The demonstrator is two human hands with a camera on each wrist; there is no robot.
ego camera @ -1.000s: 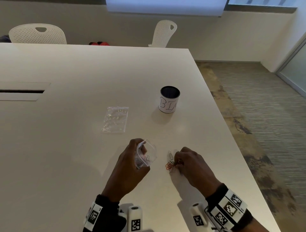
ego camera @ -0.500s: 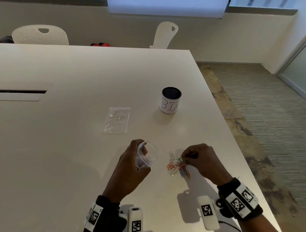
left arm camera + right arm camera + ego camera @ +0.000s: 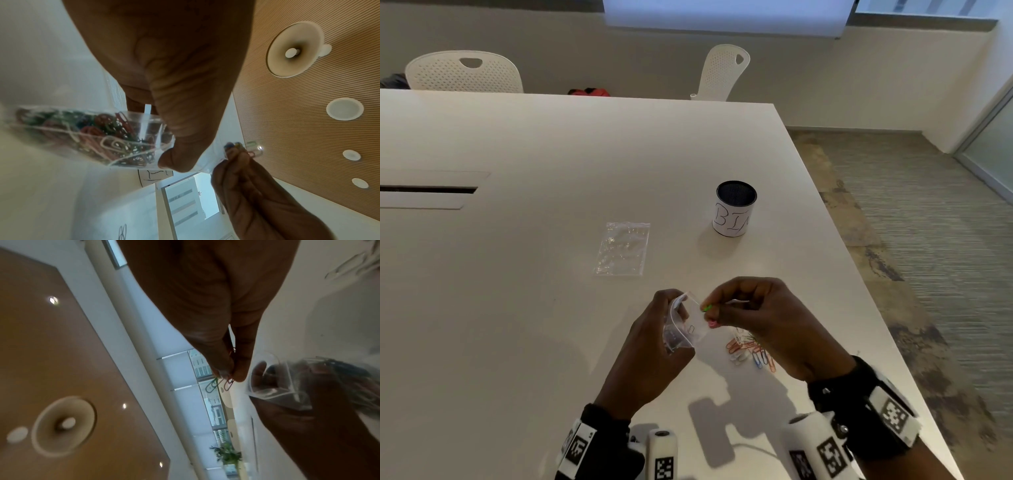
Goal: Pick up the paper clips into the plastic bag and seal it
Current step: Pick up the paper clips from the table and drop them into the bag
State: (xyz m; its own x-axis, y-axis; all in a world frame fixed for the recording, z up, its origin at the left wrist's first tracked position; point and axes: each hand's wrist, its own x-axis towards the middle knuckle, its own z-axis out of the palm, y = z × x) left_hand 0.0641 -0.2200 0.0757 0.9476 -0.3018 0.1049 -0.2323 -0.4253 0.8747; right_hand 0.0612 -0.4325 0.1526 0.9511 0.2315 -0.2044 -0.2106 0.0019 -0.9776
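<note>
Our left hand (image 3: 654, 346) grips the small clear plastic zip bag (image 3: 685, 325), mouth open, w/ coloured clips inside. Right hand (image 3: 767, 322) pinches a few coloured paper clips (image 3: 708, 313) at the mouth. Loose coloured clip pile (image 3: 751, 349) near the white table's (image 3: 517, 308) right edge. White-wrapped black cup (image 3: 734, 209) reads "BI…".

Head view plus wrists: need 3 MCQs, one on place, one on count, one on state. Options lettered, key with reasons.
1. Where do the loose paper clips lie?
A. in the cup
B. on the table beside the right hand
C. on the floor

2. How many plastic bags show?
A. one
B. two
C. four

3. The held plastic bag is:
A. sealed
B. open at the mouth
C. flat on the table

Key: B, the pile sits under the right hand; B, the left hand holds one and a spare bag lies flat; B, its mouth gapes.
</note>
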